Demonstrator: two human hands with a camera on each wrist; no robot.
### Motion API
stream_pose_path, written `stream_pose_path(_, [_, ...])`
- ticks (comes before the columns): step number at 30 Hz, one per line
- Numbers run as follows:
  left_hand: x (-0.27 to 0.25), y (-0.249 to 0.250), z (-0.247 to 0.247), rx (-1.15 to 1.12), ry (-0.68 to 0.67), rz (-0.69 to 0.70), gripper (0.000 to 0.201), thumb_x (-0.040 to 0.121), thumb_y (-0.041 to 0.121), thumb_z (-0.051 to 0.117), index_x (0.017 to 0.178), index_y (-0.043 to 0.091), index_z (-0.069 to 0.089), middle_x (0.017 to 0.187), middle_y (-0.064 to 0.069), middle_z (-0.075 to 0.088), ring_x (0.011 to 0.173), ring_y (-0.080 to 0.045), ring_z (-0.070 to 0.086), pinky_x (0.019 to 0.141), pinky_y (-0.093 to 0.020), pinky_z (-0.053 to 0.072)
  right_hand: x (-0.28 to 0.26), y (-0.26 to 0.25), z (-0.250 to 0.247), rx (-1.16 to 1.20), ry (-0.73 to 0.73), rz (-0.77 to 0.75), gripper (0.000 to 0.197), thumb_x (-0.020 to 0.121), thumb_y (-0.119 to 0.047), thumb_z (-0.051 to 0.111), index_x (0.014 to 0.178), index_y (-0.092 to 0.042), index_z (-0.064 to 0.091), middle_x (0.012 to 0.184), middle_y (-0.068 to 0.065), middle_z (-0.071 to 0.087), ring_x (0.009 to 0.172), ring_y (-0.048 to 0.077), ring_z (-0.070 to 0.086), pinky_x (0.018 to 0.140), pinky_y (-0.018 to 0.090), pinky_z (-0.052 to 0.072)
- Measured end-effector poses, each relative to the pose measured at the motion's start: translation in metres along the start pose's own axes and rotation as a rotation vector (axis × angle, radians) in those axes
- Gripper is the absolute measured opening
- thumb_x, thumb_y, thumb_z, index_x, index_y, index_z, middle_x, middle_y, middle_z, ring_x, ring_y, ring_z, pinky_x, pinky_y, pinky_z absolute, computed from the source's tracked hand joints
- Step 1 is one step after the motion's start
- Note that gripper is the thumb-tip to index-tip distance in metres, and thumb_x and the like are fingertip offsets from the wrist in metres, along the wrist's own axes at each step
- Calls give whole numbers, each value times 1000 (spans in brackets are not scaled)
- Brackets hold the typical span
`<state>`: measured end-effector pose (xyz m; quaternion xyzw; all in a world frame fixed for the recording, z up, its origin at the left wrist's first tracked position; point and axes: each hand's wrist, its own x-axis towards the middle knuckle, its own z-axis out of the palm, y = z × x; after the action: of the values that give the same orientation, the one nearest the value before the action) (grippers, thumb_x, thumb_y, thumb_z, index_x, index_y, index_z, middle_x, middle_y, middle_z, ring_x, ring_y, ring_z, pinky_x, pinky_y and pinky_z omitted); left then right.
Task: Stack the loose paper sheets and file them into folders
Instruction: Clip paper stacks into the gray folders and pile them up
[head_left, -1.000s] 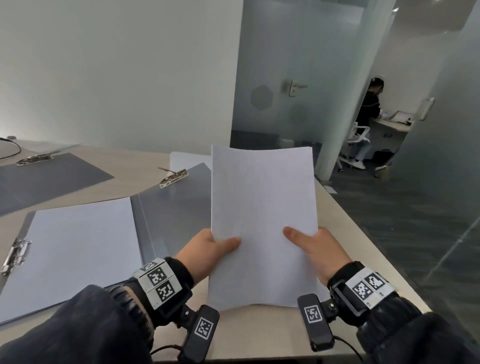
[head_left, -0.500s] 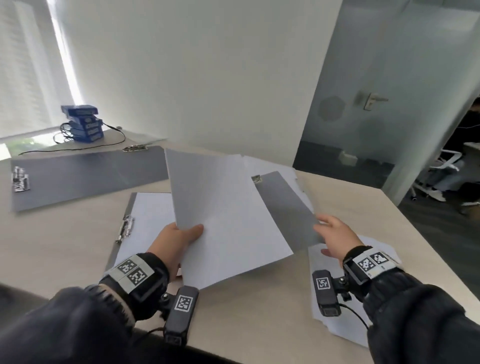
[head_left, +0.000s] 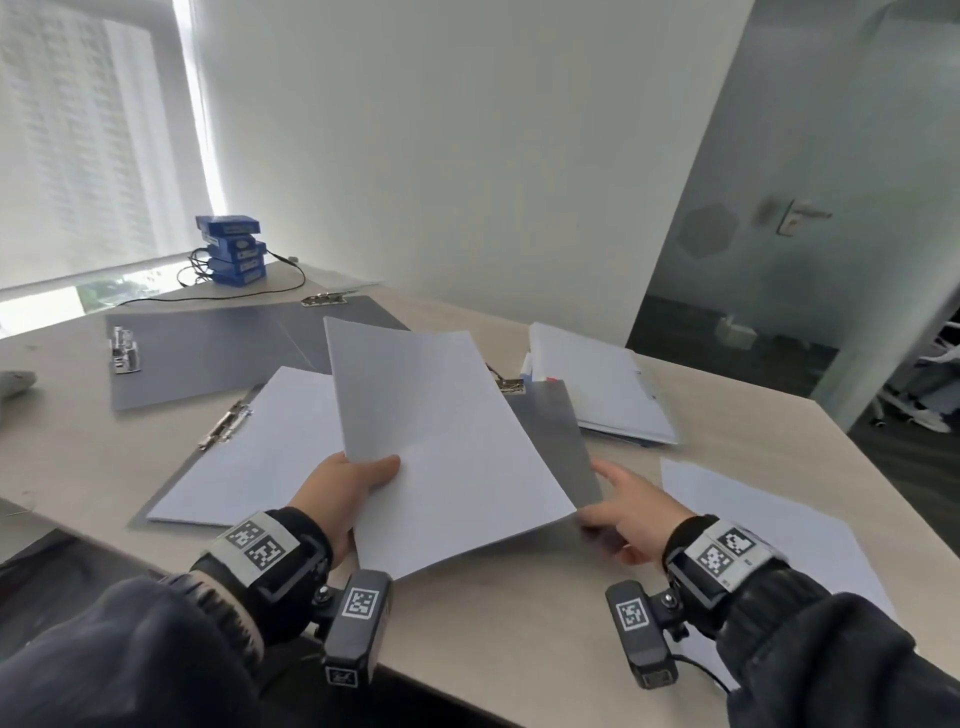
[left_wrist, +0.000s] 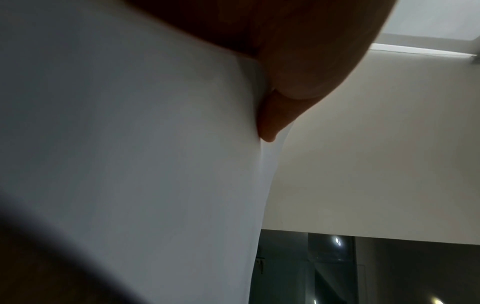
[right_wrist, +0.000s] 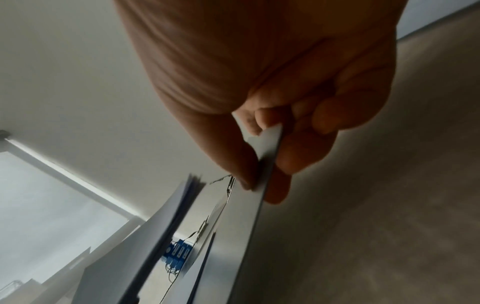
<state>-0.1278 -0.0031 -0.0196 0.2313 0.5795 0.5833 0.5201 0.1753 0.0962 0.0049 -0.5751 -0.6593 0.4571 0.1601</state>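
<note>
Your right hand (head_left: 631, 512) has left the white paper stack (head_left: 447, 457), now pinching the grey folder cover (head_left: 556, 441); left hand (head_left: 340, 491) alone grips the stack, so filing comes next.

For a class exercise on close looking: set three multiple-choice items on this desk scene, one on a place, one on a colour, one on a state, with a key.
1. Where does the stack of small boxes stand?
A. far left of the desk, near the window
B. on the open folder
C. under the right hand

2. What colour are those boxes?
A. red
B. blue
C. green

3. What is the left hand doing?
A. lying flat on the desk
B. gripping the paper stack
C. opening a clip

Key: 1 A, they sit by the cables at the window end; 2 B, blue shows in head and right wrist views; 3 B, its thumb lies over the sheets' edge.
</note>
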Motion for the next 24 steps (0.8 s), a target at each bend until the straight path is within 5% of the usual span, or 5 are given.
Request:
stream_pose_path(9, [-9, 0, 14, 34, -17, -47, 21, 97, 12, 64, 117, 5, 62, 105, -20, 76, 97, -44, 72, 90, -68, 53, -8, 5, 6, 192, 141, 25, 69, 92, -9, 63, 150, -34, 34, 92, 11, 65, 66, 21, 58, 48, 28, 41])
stream_pose_path(14, [-13, 7, 6, 12, 0, -22, 15, 98, 9, 62, 112, 5, 62, 99, -19, 76, 89, -40, 73, 79, -53, 59, -8, 8, 14, 106, 31, 18, 88, 88, 0, 63, 157, -32, 20, 68, 8, 56, 50, 16, 48, 44, 22, 32])
stream_pose_path(17, [-11, 16, -2, 6, 16, 16, 21, 97, 8, 62, 118, 3, 62, 105, -20, 75, 97, -41, 72, 91, -58, 56, -20, 8, 17, 2, -122, 8, 86, 84, -4, 67, 153, -35, 26, 73, 10, 58, 49, 17, 48, 48, 24, 30])
stream_pose_path(20, [-7, 24, -4, 7, 27, 50, 23, 97, 7, 63, 119, 1, 62, 104, -19, 75, 92, -38, 73, 83, -50, 58, -37, 6, 14, -26, -191, -5, 82, 77, -8, 70, 144, -37, 35, 74, 9, 65, 51, 19, 45, 51, 25, 29])
stream_pose_path(24, [-6, 24, 4, -4, 0, 52, 22, 96, 7, 64, 118, 3, 62, 101, -17, 76, 88, -35, 74, 75, -45, 59, -60, 11, 8, -12, -207, 10, 111, 72, -6, 72, 155, -43, 7, 76, 16, 68, 51, 20, 48, 47, 24, 29])
